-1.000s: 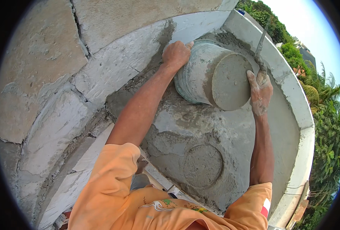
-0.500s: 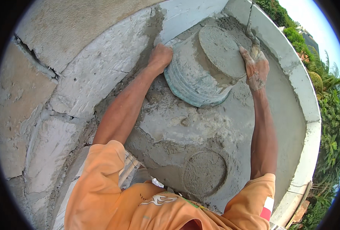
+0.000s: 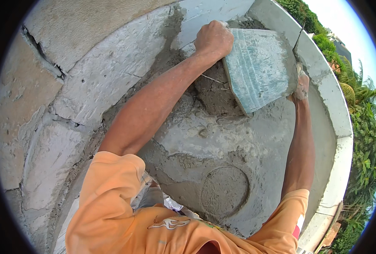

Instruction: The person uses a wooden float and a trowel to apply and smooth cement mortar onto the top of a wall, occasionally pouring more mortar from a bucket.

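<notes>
A pale blue-green bucket [image 3: 262, 63], smeared with cement, lies tipped over on its side. Its mouth faces left and down, where a mass of wet mortar [image 3: 217, 95] shows at the opening. My left hand [image 3: 214, 39] is closed on the upper part of the rim. At the bucket's base, my right hand [image 3: 301, 86] is closed around the handle of a trowel [image 3: 297, 45], whose thin blade points up edge-on. Part of the right hand's fingers is hidden behind the bucket.
Wet grey mortar [image 3: 264, 144] covers the surface below, with a round bucket imprint [image 3: 225, 191] close to me. A low white wall [image 3: 342, 169] curves along the right, with greenery [image 3: 366, 139] beyond. Cracked concrete blocks [image 3: 111, 72] stand at the left.
The bucket has gone from upside down, base up, to lying on its side, exposing mortar at its mouth. My left hand rose with the rim; my right hand moved slightly right and down.
</notes>
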A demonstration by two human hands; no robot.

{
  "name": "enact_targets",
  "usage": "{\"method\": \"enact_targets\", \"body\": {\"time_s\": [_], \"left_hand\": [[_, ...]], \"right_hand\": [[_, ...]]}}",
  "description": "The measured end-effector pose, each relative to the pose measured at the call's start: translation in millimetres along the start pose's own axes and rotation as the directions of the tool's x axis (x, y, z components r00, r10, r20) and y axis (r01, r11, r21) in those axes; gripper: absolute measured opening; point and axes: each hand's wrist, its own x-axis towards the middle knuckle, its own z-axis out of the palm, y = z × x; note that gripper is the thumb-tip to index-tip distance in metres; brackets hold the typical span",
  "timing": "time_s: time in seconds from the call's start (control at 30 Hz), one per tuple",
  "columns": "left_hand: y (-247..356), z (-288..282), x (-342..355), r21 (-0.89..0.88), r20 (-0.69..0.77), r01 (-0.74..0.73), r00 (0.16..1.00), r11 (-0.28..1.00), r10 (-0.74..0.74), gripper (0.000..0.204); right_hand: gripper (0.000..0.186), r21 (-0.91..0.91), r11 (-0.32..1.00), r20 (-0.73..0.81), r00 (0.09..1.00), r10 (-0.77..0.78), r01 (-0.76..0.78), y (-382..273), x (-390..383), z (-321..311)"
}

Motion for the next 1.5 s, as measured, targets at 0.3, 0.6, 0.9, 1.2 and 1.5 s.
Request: {"method": "enact_targets", "body": {"time_s": [0.3, 0.6, 0.9, 1.2, 1.5], "left_hand": [[11, -2, -9, 0.205, -0.006, 0.012, 1.0, 0.979, -0.01, 0.033], [22, -6, -18, 0.204, -0.093, -0.056, 0.993, 0.977, 0.076, 0.033], [9, -23, -82, -0.1, -0.312, -0.246, 0.928, 0.964, 0.204, 0.037], [-15, -6, -66, -0.021, -0.371, -0.19, 0.913, 0.982, 0.169, 0.037], [-10, 8, -63, 0.051, -0.341, -0.237, 0.909, 0.97, 0.24, 0.037]], "right_hand": [[0.063, -0.349, 0.937, -0.096, 0.995, -0.005, -0.029, -75, -51, -1], [0.049, 0.469, 0.813, -0.083, 0.899, 0.429, -0.345, -57, -69, 12], [0.045, 0.891, 0.423, -0.084, 0.858, 0.507, -0.163, -101, -118, -1], [0.03, 0.779, 0.624, -0.114, 0.965, 0.237, -0.061, -135, -115, -5], [0.034, 0.546, 0.838, -0.214, 0.966, 0.149, -0.008, -90, -101, -2]]}}
